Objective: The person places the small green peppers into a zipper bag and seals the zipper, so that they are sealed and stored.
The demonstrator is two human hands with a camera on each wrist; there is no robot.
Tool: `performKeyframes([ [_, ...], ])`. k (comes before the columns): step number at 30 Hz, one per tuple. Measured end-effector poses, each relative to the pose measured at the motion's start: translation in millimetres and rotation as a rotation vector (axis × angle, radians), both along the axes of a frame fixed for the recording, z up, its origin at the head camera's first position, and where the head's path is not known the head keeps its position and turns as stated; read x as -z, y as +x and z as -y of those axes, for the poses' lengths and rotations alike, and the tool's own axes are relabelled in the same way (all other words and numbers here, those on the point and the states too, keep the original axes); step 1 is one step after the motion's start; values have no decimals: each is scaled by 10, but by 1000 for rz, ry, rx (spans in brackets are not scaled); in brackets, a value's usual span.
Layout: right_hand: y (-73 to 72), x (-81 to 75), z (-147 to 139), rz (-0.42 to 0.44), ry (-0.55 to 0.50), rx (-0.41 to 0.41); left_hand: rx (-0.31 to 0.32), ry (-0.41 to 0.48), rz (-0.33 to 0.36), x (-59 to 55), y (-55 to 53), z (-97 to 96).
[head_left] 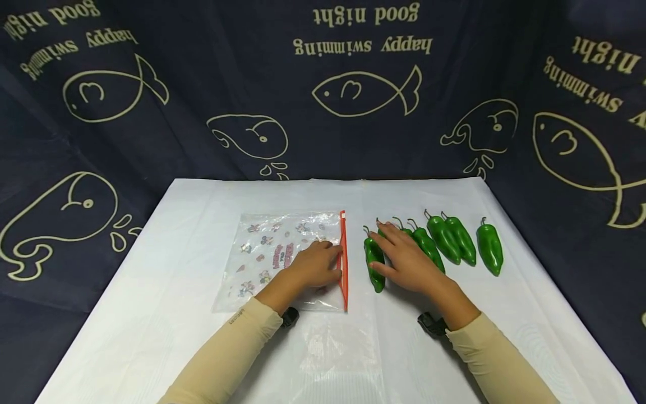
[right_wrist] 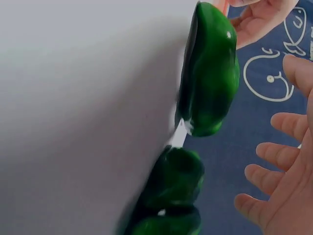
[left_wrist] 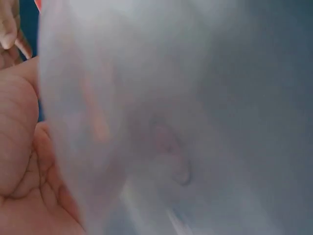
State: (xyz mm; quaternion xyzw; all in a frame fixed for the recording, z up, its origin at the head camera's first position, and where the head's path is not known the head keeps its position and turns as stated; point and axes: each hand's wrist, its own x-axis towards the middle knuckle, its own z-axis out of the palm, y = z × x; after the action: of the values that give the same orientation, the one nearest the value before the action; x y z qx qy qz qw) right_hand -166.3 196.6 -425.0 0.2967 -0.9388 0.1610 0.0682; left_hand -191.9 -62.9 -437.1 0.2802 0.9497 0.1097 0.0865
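Observation:
A clear printed zip bag [head_left: 252, 258] lies flat with its red zip edge [head_left: 345, 286] toward the right. My left hand [head_left: 315, 264] holds that edge about its middle, thumb and fingers curled at the mouth, where the red strips part slightly. Blurred plastic film [left_wrist: 161, 98] fills most of the left wrist view, beside the left hand [left_wrist: 17, 142]. Spread fingers of my right hand [head_left: 411, 264] hover over the leftmost green pepper [head_left: 374, 266] and partly hide its neighbours. In the right wrist view the right hand [right_wrist: 288, 171] stands apart from a pepper [right_wrist: 210, 73].
More green peppers lie in a row to the right, among them a close pair with one pepper [head_left: 461, 241] at its right side and a separate pepper [head_left: 489, 249] at the end. Behind the white table [head_left: 429, 365] hangs a dark cloth [head_left: 363, 146] printed with fish.

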Motion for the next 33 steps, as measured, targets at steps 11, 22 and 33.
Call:
performKeyframes([
  [11,-54,7,252,69,58,-47,61,43,50,-55,2,150],
  [22,-174,-35,516,158,241,-32,70,79,37,9,-31,208],
  [33,-261,31,645,242,372,-26,90,127,57,-26,10,231],
])
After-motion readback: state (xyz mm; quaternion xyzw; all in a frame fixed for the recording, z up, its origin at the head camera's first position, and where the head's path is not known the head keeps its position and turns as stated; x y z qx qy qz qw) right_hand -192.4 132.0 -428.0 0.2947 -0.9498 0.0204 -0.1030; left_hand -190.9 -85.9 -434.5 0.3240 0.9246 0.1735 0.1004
